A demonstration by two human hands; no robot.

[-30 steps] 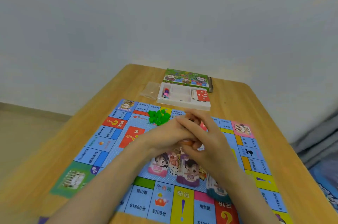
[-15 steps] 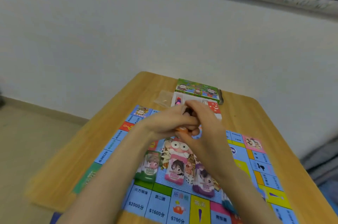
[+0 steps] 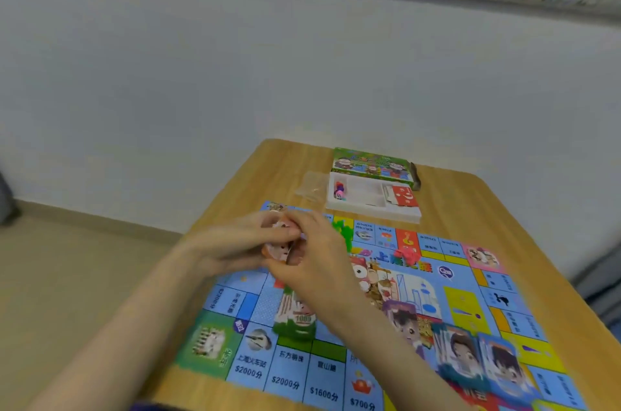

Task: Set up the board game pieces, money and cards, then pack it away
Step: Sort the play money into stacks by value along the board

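We see a person's left hand (image 3: 240, 242) reach in from the lower left, forearm bare, fingers curled over the top of a small wad of pink-orange paper notes (image 3: 280, 249) printed with a cartoon face. The right hand (image 3: 319, 266) meets it from the other side, fingers bent round the wad, so both hands are closed on it over the left side of the glossy, square-patterned game board (image 3: 447, 279). The board lies flat on a pale wooden table (image 3: 232, 182) with rounded corners. Nearer the person than the grip, a green stack of notes (image 3: 295, 318) marked 1000 rests on the board. Just right of the grip sits a heap of small green plastic pieces (image 3: 342, 232), partly hidden by the right hand. Beyond the grip and to its right, off the board, a white moulded tray (image 3: 366, 209) holds coloured tokens (image 3: 339, 191) in its left compartment and red cards (image 3: 403, 200) in its right, with a crumpled clear bag (image 3: 311, 187) beside it and a green printed box (image 3: 369, 163) behind. Right of the grip lie red pieces (image 3: 406, 256), a purple note stack (image 3: 403, 316) and blue fanned stacks (image 3: 470, 357)
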